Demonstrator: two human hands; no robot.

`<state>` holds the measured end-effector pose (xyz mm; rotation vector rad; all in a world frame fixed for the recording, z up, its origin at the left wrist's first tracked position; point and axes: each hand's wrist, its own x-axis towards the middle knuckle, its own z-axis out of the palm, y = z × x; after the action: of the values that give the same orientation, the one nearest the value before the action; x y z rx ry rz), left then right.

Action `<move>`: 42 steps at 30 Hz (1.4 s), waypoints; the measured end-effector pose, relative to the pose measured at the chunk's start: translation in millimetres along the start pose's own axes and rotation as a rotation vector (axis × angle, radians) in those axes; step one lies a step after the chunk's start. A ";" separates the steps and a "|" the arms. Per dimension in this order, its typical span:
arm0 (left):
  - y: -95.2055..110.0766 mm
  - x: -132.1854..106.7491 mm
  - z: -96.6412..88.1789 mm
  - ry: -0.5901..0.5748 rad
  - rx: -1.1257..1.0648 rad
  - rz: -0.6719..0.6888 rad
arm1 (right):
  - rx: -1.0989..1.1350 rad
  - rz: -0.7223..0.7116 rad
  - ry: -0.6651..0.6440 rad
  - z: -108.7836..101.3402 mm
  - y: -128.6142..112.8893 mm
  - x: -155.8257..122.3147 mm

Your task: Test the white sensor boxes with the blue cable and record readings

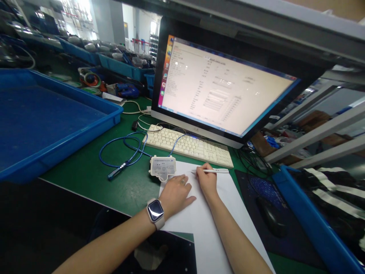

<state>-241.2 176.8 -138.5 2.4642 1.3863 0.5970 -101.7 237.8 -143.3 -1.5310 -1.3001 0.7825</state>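
Note:
My right hand point(207, 179) grips a white pen point(219, 171), its tip down at the upper part of a white paper sheet point(230, 201). Beside it, my left hand point(177, 195) lies flat on the sheet, fingers stretched out and holding nothing; a watch point(155, 210) is on that wrist. Just beyond the left fingers sits a small white plastic box point(163, 167) with a printed label, touching the paper's corner. A blue cable point(107, 145) loops on the table at its left, with a connector point(118, 171) at the cable's end.
A cream keyboard point(194, 146) lies below a large lit monitor point(222, 83). At left stands a blue tray point(108, 120) on the green table point(85, 171). A black mouse point(270, 217) rests on a dark mouse pad point(248, 190), with a blue bin point(313, 224) holding black items further right.

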 end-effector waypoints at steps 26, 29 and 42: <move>-3.3 -3.9 9.0 0.077 0.025 -0.017 | 0.719 0.337 -0.026 -14.5 -2.2 18.4; -5.5 -4.5 12.1 0.100 0.038 -0.016 | 0.733 0.346 -0.024 -14.3 -4.8 18.2; -6.8 -5.6 16.0 0.113 0.037 -0.004 | 0.741 0.348 -0.033 -14.0 -2.8 17.5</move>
<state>-241.5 175.2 -156.7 2.4911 1.4553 0.7259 -86.0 251.2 -134.1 -1.1333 -0.6354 1.3339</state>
